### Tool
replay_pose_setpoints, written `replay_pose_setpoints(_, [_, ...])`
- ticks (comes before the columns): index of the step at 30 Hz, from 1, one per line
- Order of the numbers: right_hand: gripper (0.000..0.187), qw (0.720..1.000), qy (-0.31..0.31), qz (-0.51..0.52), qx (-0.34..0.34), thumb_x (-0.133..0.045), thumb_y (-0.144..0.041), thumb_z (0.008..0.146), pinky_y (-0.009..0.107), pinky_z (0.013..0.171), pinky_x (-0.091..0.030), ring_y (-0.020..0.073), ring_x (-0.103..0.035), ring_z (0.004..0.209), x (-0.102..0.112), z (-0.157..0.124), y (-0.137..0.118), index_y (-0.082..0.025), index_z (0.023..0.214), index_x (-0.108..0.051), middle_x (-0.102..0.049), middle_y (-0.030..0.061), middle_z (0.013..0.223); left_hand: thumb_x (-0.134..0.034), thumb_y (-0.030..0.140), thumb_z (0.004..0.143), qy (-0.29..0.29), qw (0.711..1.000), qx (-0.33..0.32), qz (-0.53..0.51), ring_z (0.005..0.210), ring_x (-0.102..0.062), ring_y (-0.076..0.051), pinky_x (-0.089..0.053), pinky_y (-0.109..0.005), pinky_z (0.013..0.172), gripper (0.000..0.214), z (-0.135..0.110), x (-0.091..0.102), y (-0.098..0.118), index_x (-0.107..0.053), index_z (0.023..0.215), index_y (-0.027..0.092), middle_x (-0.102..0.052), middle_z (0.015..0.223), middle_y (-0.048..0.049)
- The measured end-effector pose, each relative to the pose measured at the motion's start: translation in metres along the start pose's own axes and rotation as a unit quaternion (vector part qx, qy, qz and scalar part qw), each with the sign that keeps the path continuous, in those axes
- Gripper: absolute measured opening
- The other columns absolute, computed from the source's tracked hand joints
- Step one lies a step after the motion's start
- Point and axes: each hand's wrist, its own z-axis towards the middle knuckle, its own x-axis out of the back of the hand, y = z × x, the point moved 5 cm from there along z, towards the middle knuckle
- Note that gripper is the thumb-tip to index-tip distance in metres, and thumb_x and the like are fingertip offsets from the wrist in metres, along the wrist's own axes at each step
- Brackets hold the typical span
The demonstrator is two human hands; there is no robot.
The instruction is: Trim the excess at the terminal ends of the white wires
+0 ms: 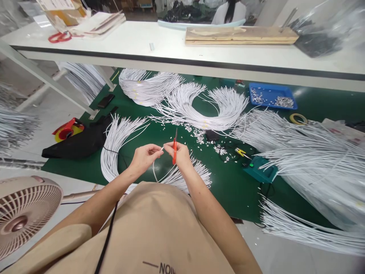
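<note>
My left hand [144, 156] pinches the end of a thin white wire [155, 173] that loops down toward my lap. My right hand [181, 154] is closed around an orange-handled cutter [175, 146], its tip pointing up and away from me. The two hands almost touch above the green mat [228, 182]. A bundle of white wires [186, 176] lies just under my right wrist, and another curved bundle [115, 146] lies left of my left hand. Small metal terminals [199, 135] are scattered beyond the hands.
Big coils of white wires [199, 106] fill the mat, with a heap [313, 160] at right. A blue tray [270, 97] of metal parts, tape roll [298, 118], teal box [259, 169], yellow pliers [242, 153], black bag [76, 142], fan [23, 213] and a white shelf [171, 49] surround me.
</note>
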Motion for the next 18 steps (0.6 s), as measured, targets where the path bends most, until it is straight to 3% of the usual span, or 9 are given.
replay_pose_setpoints(6, [0.016,0.994,0.014,0.093,-0.054,-0.062,-0.030,0.060,0.022,0.048,-0.033,0.0080,-0.042,0.047,-0.005,-0.002,0.005,-0.015,0.067,-0.066,-0.050,-0.0045,0.047,-0.060,0.040,0.071,-0.021,1.000,0.009,-0.012,0.068,-0.063,-0.017,-0.047,-0.027,0.067,0.026,0.000,-0.003,0.001,-0.066,0.083,0.018,-0.068,0.075,-0.0032])
replay_pose_setpoints(11, [0.018,0.978,-0.027,0.184,-0.095,-0.063,-0.029,0.059,0.023,0.049,-0.036,0.0079,-0.044,0.047,-0.015,0.002,0.018,-0.014,0.068,-0.064,-0.053,-0.0030,0.050,-0.053,0.043,0.076,-0.162,0.980,0.014,-0.116,0.061,-0.058,-0.014,-0.046,-0.027,0.064,0.030,-0.002,-0.016,0.005,-0.064,0.084,0.016,-0.063,0.067,-0.0021])
replay_pose_setpoints(14, [0.025,0.990,0.005,0.108,-0.089,-0.063,-0.037,0.061,0.024,0.051,-0.038,0.0090,-0.045,0.047,-0.008,0.009,0.026,-0.014,0.069,-0.065,-0.052,-0.0029,0.048,-0.053,0.045,0.076,-0.217,0.965,0.027,-0.142,0.059,-0.056,-0.013,-0.045,-0.026,0.062,0.031,-0.004,-0.023,0.006,-0.063,0.081,0.016,-0.062,0.067,-0.0024])
replay_pose_setpoints(16, [0.026,0.996,0.071,0.000,-0.054,-0.062,-0.038,0.062,0.025,0.056,-0.039,0.0105,-0.048,0.053,0.008,0.014,0.027,-0.015,0.073,-0.067,-0.057,-0.0014,0.055,-0.056,0.045,0.074,-0.200,0.967,0.045,-0.154,0.063,-0.059,-0.014,-0.045,-0.027,0.064,0.032,0.001,-0.022,0.002,-0.063,0.084,0.015,-0.064,0.071,-0.0041])
replay_pose_setpoints(18, [0.029,0.985,0.139,-0.102,-0.015,-0.060,-0.038,0.064,0.025,0.062,-0.040,0.0126,-0.052,0.061,0.028,0.018,0.027,-0.017,0.082,-0.068,-0.062,0.0001,0.066,-0.061,0.045,0.071,-0.162,0.970,0.061,-0.168,0.075,-0.063,-0.017,-0.047,-0.028,0.069,0.038,0.010,-0.017,-0.006,-0.062,0.095,0.015,-0.067,0.085,-0.0078])
